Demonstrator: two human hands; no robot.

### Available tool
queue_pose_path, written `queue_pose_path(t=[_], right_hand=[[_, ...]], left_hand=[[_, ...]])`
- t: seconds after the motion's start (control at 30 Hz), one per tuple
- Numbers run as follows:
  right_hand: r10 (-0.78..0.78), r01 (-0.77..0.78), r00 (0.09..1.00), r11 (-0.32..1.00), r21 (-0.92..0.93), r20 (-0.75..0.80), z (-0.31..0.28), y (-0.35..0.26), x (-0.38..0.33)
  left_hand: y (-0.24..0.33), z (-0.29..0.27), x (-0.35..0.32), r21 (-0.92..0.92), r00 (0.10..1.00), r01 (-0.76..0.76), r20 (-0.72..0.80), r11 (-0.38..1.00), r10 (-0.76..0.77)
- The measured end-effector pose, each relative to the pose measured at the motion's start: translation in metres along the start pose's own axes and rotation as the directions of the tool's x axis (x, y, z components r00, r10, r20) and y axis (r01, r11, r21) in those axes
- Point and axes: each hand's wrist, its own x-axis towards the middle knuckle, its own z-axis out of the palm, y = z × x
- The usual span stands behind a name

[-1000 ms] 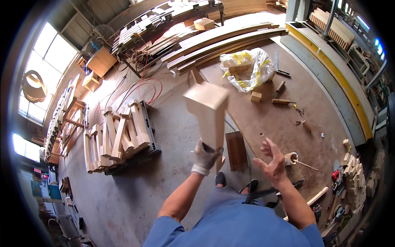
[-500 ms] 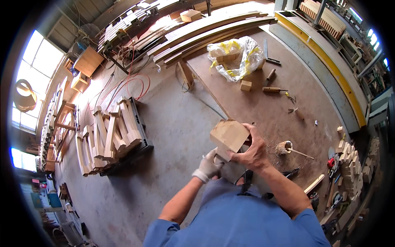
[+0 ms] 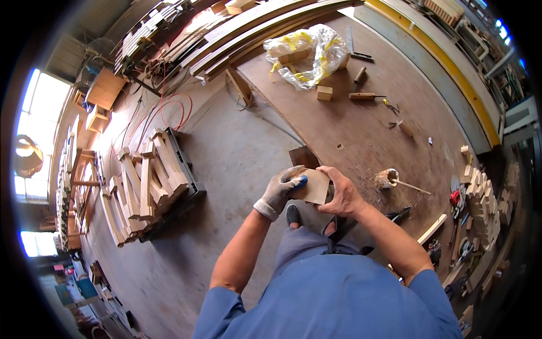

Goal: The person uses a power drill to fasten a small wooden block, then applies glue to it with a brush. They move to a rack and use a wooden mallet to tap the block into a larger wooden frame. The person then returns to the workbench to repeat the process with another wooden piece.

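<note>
A pale wooden block (image 3: 314,186) with a broad flat face is held in front of my body, over the near edge of the brown worktop (image 3: 316,121). My left hand (image 3: 278,192), in a grey work glove, grips the block's left side, its blue-tipped thumb lying on the face. My bare right hand (image 3: 345,195) closes on the right edge, thumb below and fingers at the upper corner. Whatever lies under the block is hidden by it. Just beyond it, at the worktop's edge, shows a dark brown flat-sided piece (image 3: 304,156).
On the worktop are a crumpled plastic bag (image 3: 307,56), a small wood block (image 3: 324,93), wooden-handled tools (image 3: 366,96) and a crusted pot (image 3: 386,179) with a stick. Shaped wooden legs (image 3: 144,186) lie stacked on a black pallet (image 3: 195,195) at left. Red hose (image 3: 183,110) loops across the floor.
The block has been turned and brought lower, so its face now tilts differently. My left hand has moved up from beneath it to its left side; my right hand keeps hold.
</note>
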Motion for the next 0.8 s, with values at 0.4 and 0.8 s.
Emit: queue_pose_path(t=[0.4, 0.8], right_hand=[[0.204, -0.216, 0.956, 0.976, -0.032, -0.211, -0.031, 0.024, -0.072], [0.696, -0.905, 0.240, 0.413, 0.104, -0.677, -0.067, 0.137, -0.284]], left_hand=[[-0.048, 0.014, 0.028, -0.274, 0.949, -0.188, -0.299, 0.943, 0.103], [-0.052, 0.013, 0.038, -0.192, 0.943, -0.117, -0.329, 0.974, 0.048]])
